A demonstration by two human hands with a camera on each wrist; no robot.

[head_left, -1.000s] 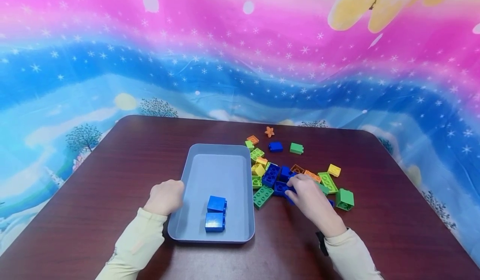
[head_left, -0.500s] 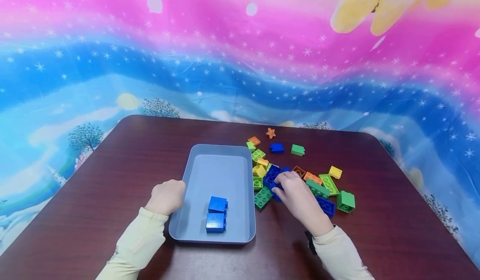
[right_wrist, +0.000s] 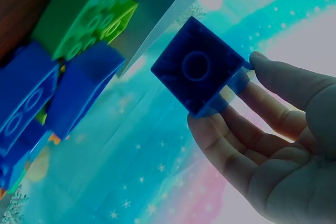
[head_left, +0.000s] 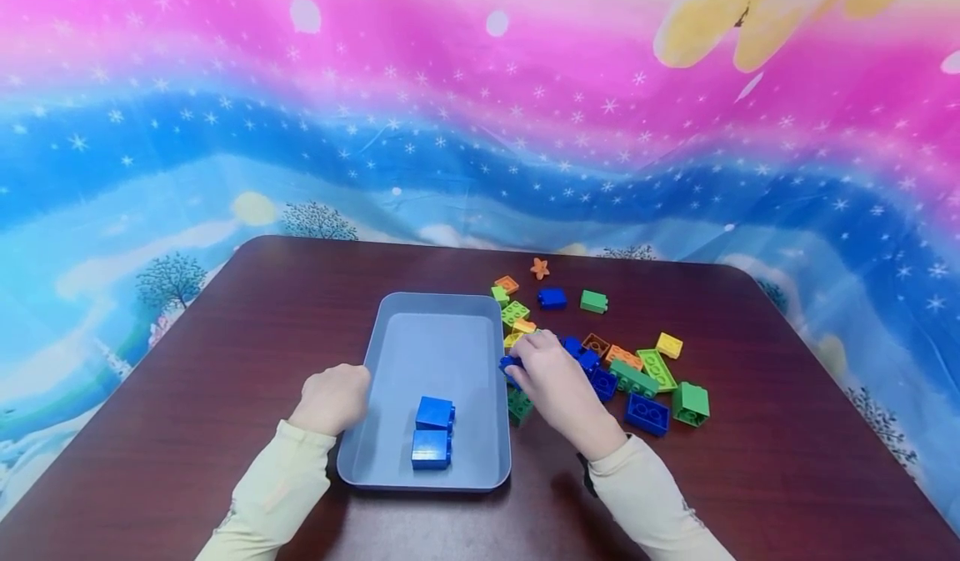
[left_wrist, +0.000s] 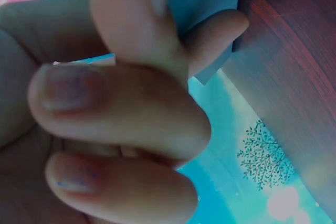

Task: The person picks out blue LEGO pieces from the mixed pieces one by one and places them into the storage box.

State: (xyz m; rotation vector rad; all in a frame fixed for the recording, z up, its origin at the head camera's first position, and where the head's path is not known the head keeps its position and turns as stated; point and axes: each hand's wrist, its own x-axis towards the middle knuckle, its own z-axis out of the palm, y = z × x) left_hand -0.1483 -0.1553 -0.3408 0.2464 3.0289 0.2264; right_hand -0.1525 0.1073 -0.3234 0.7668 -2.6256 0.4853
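My left hand holds the left rim of a grey tray, fingers curled in the left wrist view. Two blue toy bricks lie near the front of the tray, one blue brick just before the other. By the tray's right edge, my right hand pinches another blue brick between thumb and fingers. The right wrist view shows its hollow underside with a round tube. It is raised off the pile, and the hand partly covers it in the head view.
Right of the tray lie loose bricks, among them a green brick, a blue brick, a lime brick and a yellow brick. Behind them sits an orange star-shaped piece. A printed cloth hangs beyond the table.
My right hand has moved left from the pile to the tray's right edge, carrying a blue brick. More blue bricks show where it was. My left hand stays at the tray rim.
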